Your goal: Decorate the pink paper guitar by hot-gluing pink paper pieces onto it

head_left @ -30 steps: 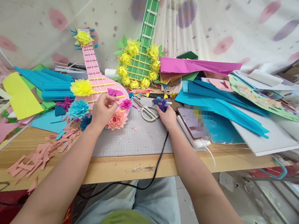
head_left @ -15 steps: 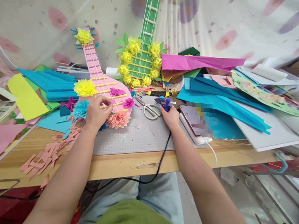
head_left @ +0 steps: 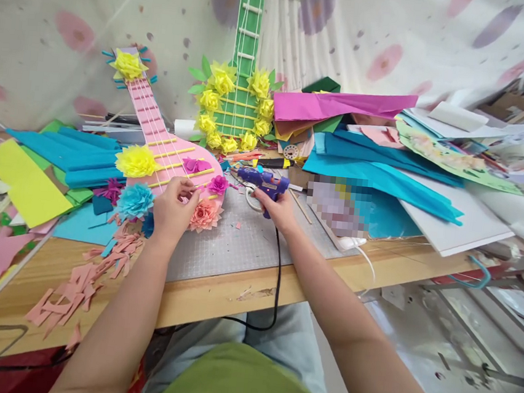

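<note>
My right hand (head_left: 275, 209) grips a purple hot glue gun (head_left: 263, 182), its nozzle pointing left and a white glue stick showing at its back. Over the lower body of a pink paper guitar (head_left: 152, 109), my left hand (head_left: 175, 207) is closed in a pinch; what lies between its fingertips is too small to make out. The guitar carries a yellow flower (head_left: 136, 161), a blue flower (head_left: 135, 201), a magenta flower (head_left: 218, 184) and a coral flower (head_left: 205, 216). Scissors (head_left: 253, 200) lie partly hidden behind the glue gun and right hand.
A green paper guitar (head_left: 239, 105) with yellow flowers stands at the back. Blue paper sheets (head_left: 385, 165) are piled right, beside a phone (head_left: 335, 210). Coral paper scraps (head_left: 70, 292) lie left of the grey cutting mat (head_left: 223, 254). The glue gun's black cord (head_left: 279, 272) hangs over the table edge.
My right hand has brought the glue gun into fuller view, nozzle toward the pink guitar. My left hand stays pinched over the guitar. The camera view has shifted slightly right.
</note>
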A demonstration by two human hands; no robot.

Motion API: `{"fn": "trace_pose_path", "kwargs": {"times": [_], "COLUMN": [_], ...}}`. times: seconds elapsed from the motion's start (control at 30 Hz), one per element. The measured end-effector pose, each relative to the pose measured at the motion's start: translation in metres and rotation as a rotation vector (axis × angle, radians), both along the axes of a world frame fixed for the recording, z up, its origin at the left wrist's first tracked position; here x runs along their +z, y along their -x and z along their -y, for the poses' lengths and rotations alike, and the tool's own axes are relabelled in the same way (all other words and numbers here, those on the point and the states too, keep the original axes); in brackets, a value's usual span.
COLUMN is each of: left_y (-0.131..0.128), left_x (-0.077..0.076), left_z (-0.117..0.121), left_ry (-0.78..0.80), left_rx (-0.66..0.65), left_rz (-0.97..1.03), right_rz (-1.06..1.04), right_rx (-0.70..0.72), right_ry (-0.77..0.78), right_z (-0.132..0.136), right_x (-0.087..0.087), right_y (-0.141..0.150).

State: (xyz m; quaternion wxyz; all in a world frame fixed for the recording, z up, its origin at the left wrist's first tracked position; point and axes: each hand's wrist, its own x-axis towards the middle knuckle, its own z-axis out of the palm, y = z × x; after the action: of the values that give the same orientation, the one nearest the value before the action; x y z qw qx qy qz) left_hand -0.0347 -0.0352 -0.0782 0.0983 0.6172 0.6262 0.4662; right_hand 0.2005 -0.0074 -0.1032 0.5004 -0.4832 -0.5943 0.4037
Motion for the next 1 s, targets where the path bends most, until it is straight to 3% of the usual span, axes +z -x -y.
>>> {"fn": "trace_pose_path", "kwargs": {"times": [0.13,0.3,0.53,1.0], "left_y": [-0.002,-0.003,-0.003,-0.011], "left_x": [-0.001,0.002,0.002,0.005], "left_z": [0.000,-0.001,0.000,0.003], "left_ry": [0.044,0.031,0.046,0.095], "left_rx": [0.037,0.048,0.043,0.035], "left_rz": [0.004,0.034,0.065,0.016], "right_rz": [-0.041,-0.016,0.063,0.141], "right_rx": [0.144,0.251,0.220,0.220], "right_ry": [0.084,0.063,-0.058,-0.103], "right_z": [0.003,0.004,0.008,0.005], "right_x": [0.007,0.008,0.001,-0.002], "right_y": [0.007,0.012,0.015,0.014]}}
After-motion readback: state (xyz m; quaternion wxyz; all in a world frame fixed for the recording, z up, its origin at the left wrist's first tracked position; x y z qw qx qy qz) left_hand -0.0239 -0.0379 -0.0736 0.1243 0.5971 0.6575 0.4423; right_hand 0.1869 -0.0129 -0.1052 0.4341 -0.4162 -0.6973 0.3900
